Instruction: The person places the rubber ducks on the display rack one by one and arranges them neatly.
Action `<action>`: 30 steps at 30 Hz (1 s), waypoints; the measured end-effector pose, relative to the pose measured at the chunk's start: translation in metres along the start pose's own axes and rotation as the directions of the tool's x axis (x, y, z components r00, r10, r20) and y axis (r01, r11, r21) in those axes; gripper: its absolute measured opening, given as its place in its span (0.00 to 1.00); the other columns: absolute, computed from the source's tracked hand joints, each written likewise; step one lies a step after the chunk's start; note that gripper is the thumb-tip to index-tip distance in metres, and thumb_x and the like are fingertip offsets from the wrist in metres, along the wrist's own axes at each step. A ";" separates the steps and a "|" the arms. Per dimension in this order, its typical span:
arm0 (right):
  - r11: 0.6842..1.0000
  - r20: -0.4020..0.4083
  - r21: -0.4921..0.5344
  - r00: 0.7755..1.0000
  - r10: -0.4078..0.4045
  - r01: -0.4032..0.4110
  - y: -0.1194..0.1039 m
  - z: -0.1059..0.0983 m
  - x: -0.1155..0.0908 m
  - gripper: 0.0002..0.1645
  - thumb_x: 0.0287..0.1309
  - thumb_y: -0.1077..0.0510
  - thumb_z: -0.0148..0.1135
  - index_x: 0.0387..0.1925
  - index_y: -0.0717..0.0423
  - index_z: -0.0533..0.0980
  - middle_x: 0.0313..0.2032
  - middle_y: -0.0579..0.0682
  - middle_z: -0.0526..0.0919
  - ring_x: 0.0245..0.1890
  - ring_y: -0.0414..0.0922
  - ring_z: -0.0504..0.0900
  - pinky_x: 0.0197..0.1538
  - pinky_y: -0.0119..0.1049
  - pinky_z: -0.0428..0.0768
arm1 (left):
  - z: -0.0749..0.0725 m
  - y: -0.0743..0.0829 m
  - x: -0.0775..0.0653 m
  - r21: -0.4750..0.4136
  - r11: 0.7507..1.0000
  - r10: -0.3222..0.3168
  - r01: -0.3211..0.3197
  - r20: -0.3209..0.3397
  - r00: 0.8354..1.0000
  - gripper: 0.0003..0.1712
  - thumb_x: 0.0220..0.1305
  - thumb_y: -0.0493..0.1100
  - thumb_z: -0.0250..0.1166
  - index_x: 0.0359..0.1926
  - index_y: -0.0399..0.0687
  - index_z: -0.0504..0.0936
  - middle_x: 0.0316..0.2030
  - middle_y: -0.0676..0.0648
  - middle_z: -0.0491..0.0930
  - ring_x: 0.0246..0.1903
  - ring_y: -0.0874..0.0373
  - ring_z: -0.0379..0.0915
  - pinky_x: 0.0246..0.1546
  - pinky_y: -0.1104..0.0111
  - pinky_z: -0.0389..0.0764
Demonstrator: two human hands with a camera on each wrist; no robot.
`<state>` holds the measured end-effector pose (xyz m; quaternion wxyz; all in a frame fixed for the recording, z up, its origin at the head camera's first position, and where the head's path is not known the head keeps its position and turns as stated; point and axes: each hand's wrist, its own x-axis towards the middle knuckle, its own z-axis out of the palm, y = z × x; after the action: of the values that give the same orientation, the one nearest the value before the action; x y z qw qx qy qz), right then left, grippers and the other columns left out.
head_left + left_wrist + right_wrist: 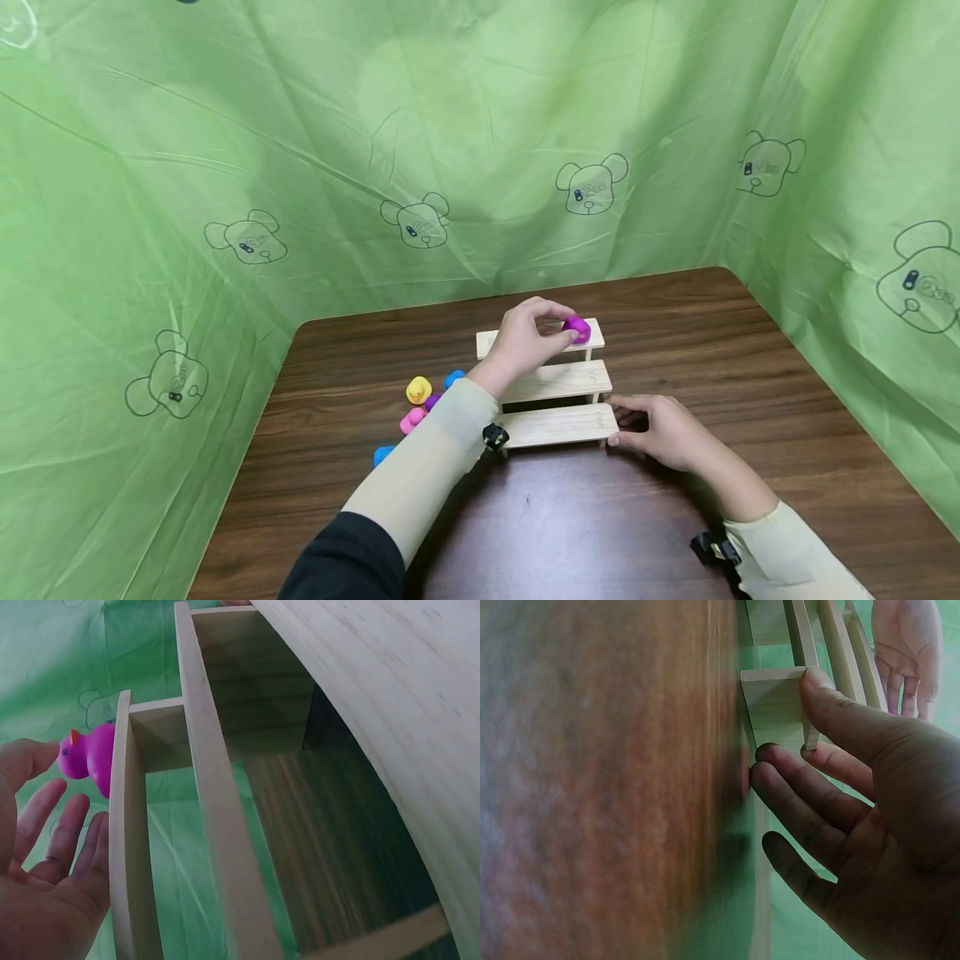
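A magenta rubber duck (578, 329) with an orange bill sits near the right end of the top step of a three-step wooden stand (558, 426). My left hand (523, 337) holds the duck with thumb and index finger. In the left wrist view, the thumb of the left hand (56, 877) meets the duck's head (73, 759) and the other fingers spread below. At the stand's lower right end, my right hand (667, 433) pinches the lowest plank. The right wrist view shows the thumb of the right hand (870, 817) on the plank's edge (804, 645), with a fingertip at its opposite edge.
Left of the stand lie a yellow duck (418, 390), a pink duck (412, 420), a purple one (432, 402) and blue ones (453, 378), partly behind my left forearm. Green printed cloth (480, 150) hangs around the dark wooden table (352, 350).
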<state>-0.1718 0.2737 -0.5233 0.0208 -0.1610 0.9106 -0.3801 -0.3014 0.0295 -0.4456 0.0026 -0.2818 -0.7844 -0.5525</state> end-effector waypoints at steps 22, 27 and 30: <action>1.000 -0.008 -0.002 1.000 -0.003 0.003 0.001 0.001 0.000 0.39 0.55 0.50 0.82 0.63 0.67 0.79 0.41 0.44 0.90 0.44 0.47 0.88 0.53 0.50 0.85 | -0.084 -0.013 -0.043 0.083 0.995 0.057 -0.046 -0.138 0.989 0.13 0.64 0.39 0.76 0.50 0.51 0.90 0.48 0.45 0.85 0.47 0.56 0.83 0.53 0.54 0.85; 1.000 -0.017 -0.011 1.000 0.000 0.000 0.000 0.002 -0.001 0.38 0.55 0.51 0.82 0.62 0.66 0.79 0.40 0.43 0.90 0.44 0.46 0.88 0.53 0.49 0.85 | -0.104 -0.024 -0.056 0.124 0.992 0.037 -0.016 -0.171 0.985 0.14 0.64 0.40 0.77 0.50 0.53 0.90 0.48 0.45 0.85 0.45 0.51 0.84 0.50 0.58 0.85; 1.000 -0.021 -0.010 1.000 -0.004 0.004 -0.001 0.003 -0.001 0.38 0.55 0.51 0.82 0.62 0.66 0.80 0.40 0.43 0.90 0.44 0.47 0.88 0.53 0.50 0.85 | -0.117 -0.031 -0.064 0.130 0.991 0.019 0.005 -0.184 0.983 0.13 0.64 0.40 0.76 0.50 0.53 0.90 0.48 0.49 0.85 0.45 0.52 0.83 0.49 0.57 0.85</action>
<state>-0.1705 0.2716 -0.5251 0.0095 -0.1589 0.9123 -0.3772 -0.2969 -0.1073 -0.4474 0.0955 -0.2313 -0.8141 -0.5240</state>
